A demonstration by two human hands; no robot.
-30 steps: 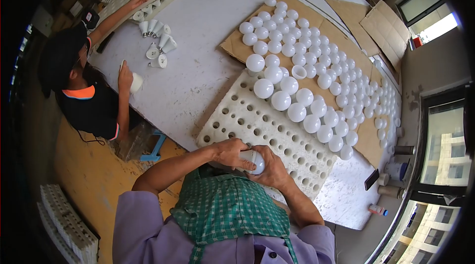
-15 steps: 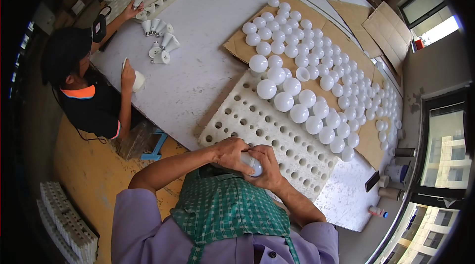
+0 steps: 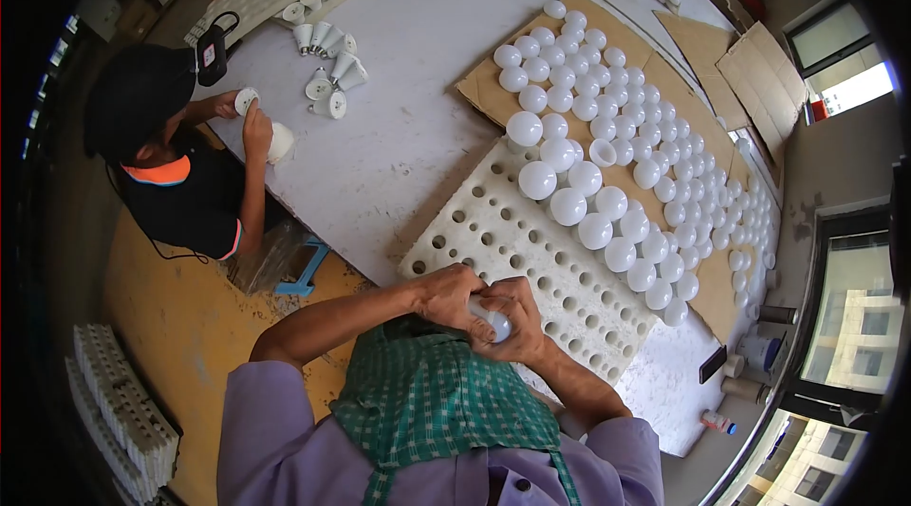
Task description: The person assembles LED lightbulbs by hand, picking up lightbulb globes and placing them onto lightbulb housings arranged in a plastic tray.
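In front of my green checked apron, both hands are closed around a white light bulb point(image 3: 492, 316). My left hand point(image 3: 450, 297) wraps it from the left, and my right hand point(image 3: 517, 318) grips it from the right. The fingers cover much of the bulb, so its far end is hidden. Just beyond my hands lies a white foam tray point(image 3: 517, 239) with rows of round holes. White globe bulb covers point(image 3: 596, 231) stand in rows along the tray's far side.
More globes rest on a cardboard sheet point(image 3: 482, 87) farther back. Across the table a co-worker point(image 3: 180, 155) holds a white lamp part point(image 3: 246, 100) near loose lamp bases point(image 3: 332, 79). A phone point(image 3: 713, 365) and small bottle point(image 3: 718, 422) lie at the right edge. Foam trays point(image 3: 123, 411) are stacked lower left.
My hands stay closed on the bulb, with its white dome showing slightly more. The co-worker's raised hand has come back from the lamp-base tray toward the other hand. The view has shifted slightly.
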